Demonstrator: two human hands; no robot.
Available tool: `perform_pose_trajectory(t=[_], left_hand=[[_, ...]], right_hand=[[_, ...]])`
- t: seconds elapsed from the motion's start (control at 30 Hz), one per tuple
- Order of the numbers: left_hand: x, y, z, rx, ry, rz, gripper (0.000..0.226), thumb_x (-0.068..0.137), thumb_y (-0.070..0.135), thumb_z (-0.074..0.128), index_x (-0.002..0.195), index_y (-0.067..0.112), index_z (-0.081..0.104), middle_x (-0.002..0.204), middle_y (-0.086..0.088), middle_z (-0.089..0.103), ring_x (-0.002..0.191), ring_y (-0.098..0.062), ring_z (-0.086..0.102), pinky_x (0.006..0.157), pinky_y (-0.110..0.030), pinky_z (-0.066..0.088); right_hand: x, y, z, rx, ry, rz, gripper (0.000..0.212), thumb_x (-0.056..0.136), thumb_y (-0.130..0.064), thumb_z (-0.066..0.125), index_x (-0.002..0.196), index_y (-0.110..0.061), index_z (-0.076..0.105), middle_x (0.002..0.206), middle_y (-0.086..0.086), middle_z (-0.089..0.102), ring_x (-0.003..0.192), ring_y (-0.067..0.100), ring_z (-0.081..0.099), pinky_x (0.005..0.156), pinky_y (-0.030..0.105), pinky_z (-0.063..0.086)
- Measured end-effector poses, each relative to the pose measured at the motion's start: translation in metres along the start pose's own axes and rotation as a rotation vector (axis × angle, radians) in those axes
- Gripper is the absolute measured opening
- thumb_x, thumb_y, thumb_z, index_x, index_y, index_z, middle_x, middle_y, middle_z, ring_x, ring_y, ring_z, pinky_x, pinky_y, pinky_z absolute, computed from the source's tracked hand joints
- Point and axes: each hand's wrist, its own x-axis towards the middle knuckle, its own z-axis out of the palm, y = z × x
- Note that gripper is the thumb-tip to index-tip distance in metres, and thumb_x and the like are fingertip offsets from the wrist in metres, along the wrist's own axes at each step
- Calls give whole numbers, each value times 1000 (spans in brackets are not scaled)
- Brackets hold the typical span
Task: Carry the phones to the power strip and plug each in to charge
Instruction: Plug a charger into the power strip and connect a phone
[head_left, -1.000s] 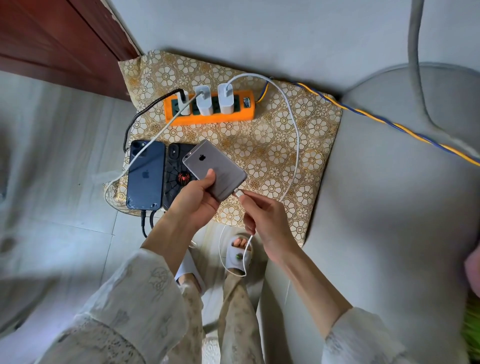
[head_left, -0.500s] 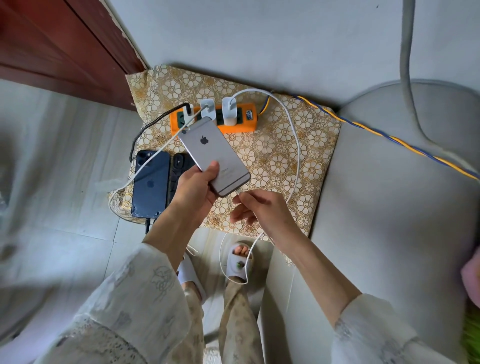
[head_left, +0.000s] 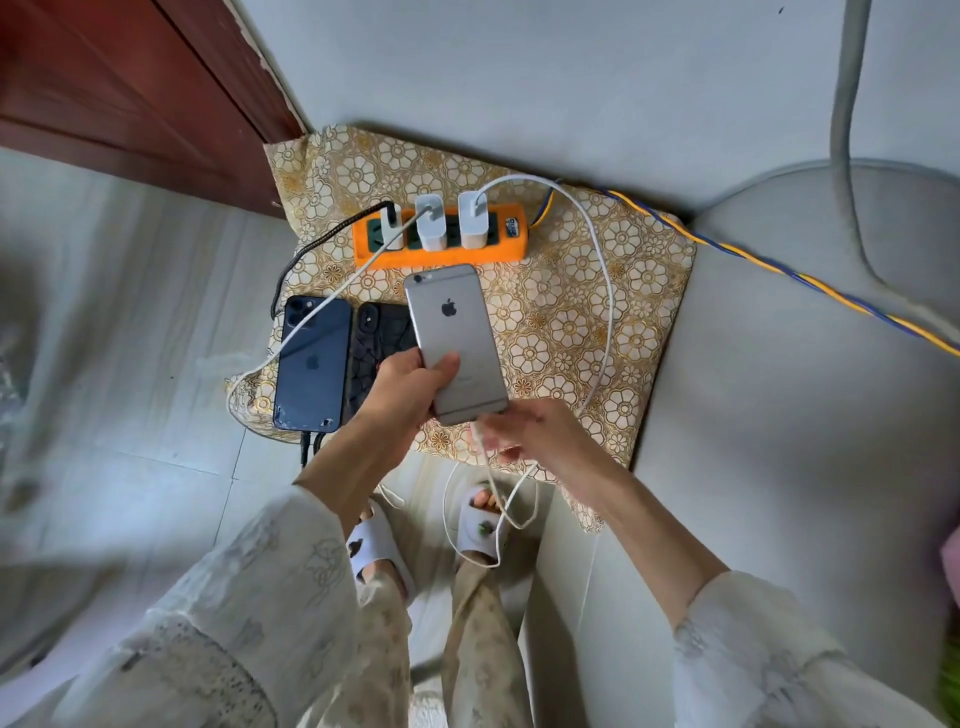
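Observation:
My left hand (head_left: 410, 387) grips a grey phone (head_left: 454, 332) by its lower half, back side up, above the patterned cloth. My right hand (head_left: 524, 431) pinches the end of a white cable (head_left: 605, 291) right at the phone's bottom edge; whether the plug is seated is blurred. That cable arcs back to the right-hand white charger on the orange power strip (head_left: 441, 249). A dark blue phone (head_left: 313, 364) and a black-cased phone (head_left: 376, 338) lie side by side on the cloth, each with a cable at its lower end.
The gold floral cloth (head_left: 623, 249) covers a low stand between a wooden door (head_left: 130, 104) and a grey sofa (head_left: 779, 415). A yellow-blue cord (head_left: 779, 270) runs right from the strip. My slippered feet (head_left: 431, 530) stand below, with slack cable looped over them.
The grey phone swung from a tilt near the strip to nearly upright, lower on the cloth. My right hand moved up with the cable end to the phone's bottom edge.

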Motion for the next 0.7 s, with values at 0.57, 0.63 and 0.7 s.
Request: perform_pose_trajectory(t=[0.57, 0.63, 0.7], left_hand=[[22, -55, -63, 1620, 186, 458, 73, 87, 27, 53, 144, 12, 10, 154, -14, 10, 141, -33, 10, 115, -45, 15], [24, -62, -69, 1716, 129, 450, 80, 89, 31, 51, 145, 11, -3, 156, -14, -8, 144, -32, -4, 117, -45, 6], [26, -63, -69, 1714, 99, 441, 80, 91, 30, 48, 144, 10, -8, 155, -15, -14, 144, -31, -9, 117, -44, 3]], right_hand=[[65, 7, 11, -67, 282, 153, 10, 89, -10, 55, 97, -10, 62, 109, 15, 65, 83, 22, 63, 57, 20, 51], [72, 5, 14, -134, 297, 122, 14, 87, -11, 58, 99, -7, 64, 107, 15, 66, 77, 20, 64, 57, 22, 53], [76, 2, 17, -229, 338, 87, 18, 85, -9, 61, 101, -2, 64, 103, 16, 68, 75, 23, 66, 64, 30, 57]])
